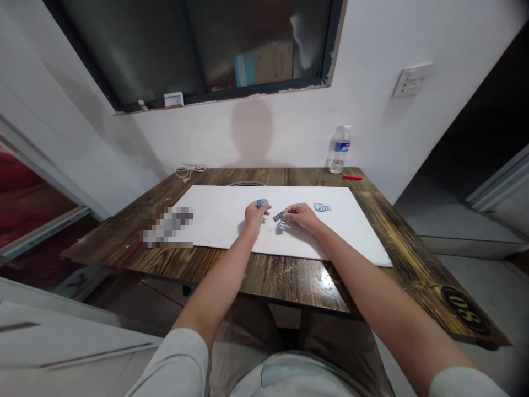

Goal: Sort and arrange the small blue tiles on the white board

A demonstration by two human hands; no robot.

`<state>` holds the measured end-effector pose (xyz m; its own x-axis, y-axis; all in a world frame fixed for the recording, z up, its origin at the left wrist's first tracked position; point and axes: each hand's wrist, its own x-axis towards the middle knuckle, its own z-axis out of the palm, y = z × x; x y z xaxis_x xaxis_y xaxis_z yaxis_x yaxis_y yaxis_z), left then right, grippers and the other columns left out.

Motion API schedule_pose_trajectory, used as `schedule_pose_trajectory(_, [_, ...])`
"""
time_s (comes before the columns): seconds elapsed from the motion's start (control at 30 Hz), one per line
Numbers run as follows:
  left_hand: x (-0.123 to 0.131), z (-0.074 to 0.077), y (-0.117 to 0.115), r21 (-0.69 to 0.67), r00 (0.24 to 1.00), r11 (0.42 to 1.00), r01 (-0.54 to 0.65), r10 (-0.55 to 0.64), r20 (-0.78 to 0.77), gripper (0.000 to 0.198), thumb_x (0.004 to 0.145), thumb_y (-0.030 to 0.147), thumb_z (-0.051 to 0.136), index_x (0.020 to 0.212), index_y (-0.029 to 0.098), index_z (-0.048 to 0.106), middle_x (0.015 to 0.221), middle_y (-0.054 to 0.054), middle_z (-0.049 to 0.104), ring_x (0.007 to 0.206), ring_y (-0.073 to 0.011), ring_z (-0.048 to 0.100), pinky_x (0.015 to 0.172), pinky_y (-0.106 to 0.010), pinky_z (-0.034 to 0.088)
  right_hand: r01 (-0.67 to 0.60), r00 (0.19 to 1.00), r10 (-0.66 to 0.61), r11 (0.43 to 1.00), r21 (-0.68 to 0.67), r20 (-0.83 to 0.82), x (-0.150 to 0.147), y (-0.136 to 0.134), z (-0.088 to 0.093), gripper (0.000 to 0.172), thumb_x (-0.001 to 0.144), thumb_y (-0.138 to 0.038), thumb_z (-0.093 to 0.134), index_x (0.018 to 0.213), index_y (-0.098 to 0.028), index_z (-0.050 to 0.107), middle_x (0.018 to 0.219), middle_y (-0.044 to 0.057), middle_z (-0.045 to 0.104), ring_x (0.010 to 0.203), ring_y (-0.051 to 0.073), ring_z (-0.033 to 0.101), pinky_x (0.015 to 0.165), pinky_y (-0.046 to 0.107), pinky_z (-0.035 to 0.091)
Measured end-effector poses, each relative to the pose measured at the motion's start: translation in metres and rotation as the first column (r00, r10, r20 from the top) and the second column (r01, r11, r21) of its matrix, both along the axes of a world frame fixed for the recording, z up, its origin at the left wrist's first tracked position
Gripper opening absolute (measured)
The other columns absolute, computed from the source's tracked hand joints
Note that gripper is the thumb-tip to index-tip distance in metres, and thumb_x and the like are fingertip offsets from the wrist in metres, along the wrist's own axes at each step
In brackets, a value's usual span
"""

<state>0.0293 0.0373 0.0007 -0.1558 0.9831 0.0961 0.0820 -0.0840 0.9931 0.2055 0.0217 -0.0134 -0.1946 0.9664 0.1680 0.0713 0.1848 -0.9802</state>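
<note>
My left hand (254,215) is closed around a small dark-blue piece with pale markings (262,203), raised over the white board (215,220). To its right, my right hand (303,216) pinches a dark strip with light bars (278,216). A light-blue striped piece (282,224) hangs just below that strip; whether the two are joined I cannot tell. Flat on the board, right of my right hand, lie blue-and-white pieces (322,207). What exactly these small pieces are is too small to make out.
The board rests on a dark wooden table (289,281). At the back right stand a clear water bottle (339,151) and a red pen-like stick (352,177). A white cable (190,171) lies at the back left. A blurred-out patch (167,229) covers the board's left end.
</note>
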Motion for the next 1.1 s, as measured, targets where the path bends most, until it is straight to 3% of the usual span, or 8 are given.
schedule_pose_trajectory(0.23, [0.001,0.003,-0.003,-0.002,1.0,1.0,0.004,-0.004,0.007,0.026,0.074,0.038,0.064,0.083,0.014,0.063,0.091,-0.01,0.071,0.061,-0.0112,0.06,0.039,-0.015,0.033,-0.063,0.979,0.057,0.998,0.02,0.195,0.005,0.007,-0.008,0.027,0.06,-0.042,0.074,0.068,-0.017,0.07,0.065,0.002,0.068,0.059,0.014,0.055,0.058,0.027,0.041])
schedule_pose_trajectory(0.47, [0.002,0.006,-0.006,-0.01,1.0,1.0,0.014,-0.014,0.009,0.023,0.075,0.036,0.063,0.082,0.015,0.063,0.09,-0.01,0.071,0.061,-0.0118,0.06,0.039,-0.016,0.033,-0.055,0.964,0.02,0.991,0.125,0.264,0.001,0.007,-0.008,0.038,0.064,-0.039,0.073,0.095,-0.018,0.07,0.063,-0.002,0.064,0.058,0.014,0.054,0.059,0.027,0.042])
schedule_pose_trajectory(0.8, [0.002,0.003,-0.005,-0.027,0.999,0.999,0.046,-0.045,0.007,0.023,0.074,0.037,0.064,0.081,0.015,0.063,0.088,-0.009,0.071,0.06,-0.0105,0.058,0.041,-0.016,0.037,0.08,0.969,-0.126,0.974,0.211,0.215,0.0,0.008,-0.01,0.03,0.066,-0.04,0.071,0.088,-0.019,0.07,0.069,0.001,0.067,0.061,0.014,0.056,0.061,0.028,0.043])
schedule_pose_trajectory(0.97, [0.003,0.004,-0.005,-0.038,0.999,0.998,0.042,-0.041,0.014,0.024,0.074,0.038,0.064,0.081,0.016,0.062,0.088,-0.009,0.071,0.059,-0.0101,0.057,0.042,-0.017,0.038,0.126,0.985,-0.138,0.985,0.113,0.101,-0.003,0.006,-0.01,0.032,0.065,-0.041,0.072,0.088,-0.018,0.07,0.068,0.002,0.068,0.059,0.015,0.059,0.057,0.028,0.045])
schedule_pose_trajectory(1.1, [0.003,0.003,-0.004,-0.05,0.999,0.998,0.049,-0.049,0.003,0.023,0.074,0.038,0.064,0.081,0.016,0.063,0.089,-0.009,0.071,0.058,-0.0103,0.058,0.043,-0.018,0.039,0.143,0.984,-0.152,0.985,0.093,0.096,-0.006,0.007,-0.013,0.025,0.069,-0.033,0.07,0.089,-0.019,0.069,0.077,0.004,0.072,0.07,0.018,0.065,0.067,0.03,0.05])
